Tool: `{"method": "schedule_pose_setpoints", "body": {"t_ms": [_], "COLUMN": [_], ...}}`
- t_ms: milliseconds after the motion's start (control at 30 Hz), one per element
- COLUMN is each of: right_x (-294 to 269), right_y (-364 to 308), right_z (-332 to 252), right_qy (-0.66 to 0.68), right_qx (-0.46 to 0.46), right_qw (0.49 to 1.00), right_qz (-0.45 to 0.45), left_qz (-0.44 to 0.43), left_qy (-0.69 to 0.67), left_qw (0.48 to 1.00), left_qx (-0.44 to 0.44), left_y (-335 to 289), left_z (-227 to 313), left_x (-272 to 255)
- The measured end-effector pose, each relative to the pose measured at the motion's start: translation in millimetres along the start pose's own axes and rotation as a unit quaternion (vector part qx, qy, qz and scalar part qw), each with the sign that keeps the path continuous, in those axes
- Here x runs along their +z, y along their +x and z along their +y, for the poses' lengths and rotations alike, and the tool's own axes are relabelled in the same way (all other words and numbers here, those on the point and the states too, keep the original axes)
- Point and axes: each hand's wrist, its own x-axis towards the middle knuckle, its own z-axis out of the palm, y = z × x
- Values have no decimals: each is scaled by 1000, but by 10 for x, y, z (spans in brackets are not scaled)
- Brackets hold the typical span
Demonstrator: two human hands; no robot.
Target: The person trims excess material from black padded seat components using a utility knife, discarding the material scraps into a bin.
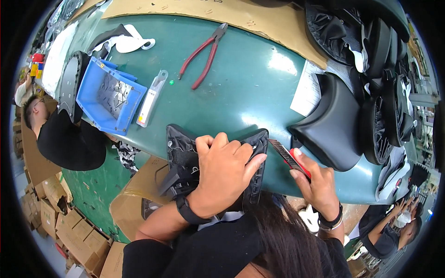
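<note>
My left hand (221, 169) presses down on a black padded piece (177, 144) at the table's near edge, its fingers bent over the middle. The piece lies underside up, showing wrinkled black covering and a dark inner face. In my right hand (319, 185) is a red utility knife (290, 160) with a dark, segmented blade extended. The blade points up and left, its tip close to the right corner of the padded piece. My left palm and fingers hide much of the piece's centre.
Red-handled cutting pliers (204, 55) lie farther back. A blue bin (88, 95) with small metal pieces and a clear plastic case (152, 99) stand left. Black padded seats (331, 125) crowd the right; cardboard (222, 13) lines the back. A person (69, 139) is at the left.
</note>
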Motion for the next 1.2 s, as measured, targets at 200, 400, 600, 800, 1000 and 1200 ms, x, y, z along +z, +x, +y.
{"method": "schedule_pose_setpoints", "body": {"t_ms": [200, 400, 600, 800, 1000, 1200], "right_x": [-201, -189, 8, 258, 358, 392], "right_y": [189, 225, -123, -71, -316, -422], "right_z": [-97, -175, -174, -443, -419, -464], "right_qy": [-55, -123, -99, -115, -151, -74], "right_qx": [-30, -83, -26, 32, 37, 60], "right_qw": [990, 966, 983, 993, 987, 995], "right_qz": [-127, -211, -153, -24, -32, -28], "left_qz": [4, 26, -22, -93, 31, 145], "left_qy": [-142, -202, -542, -483, -571, -632], "left_qw": [990, 978, 840, 865, 816, 729], "left_qx": [25, 48, -3, 97, 77, 218], "left_y": [-75, -105, -135, -6, 142, 152], "left_z": [-122, -120, -359, -243, -405, -402], "left_x": [-37, -41, -133, -214, -418, -726]}}
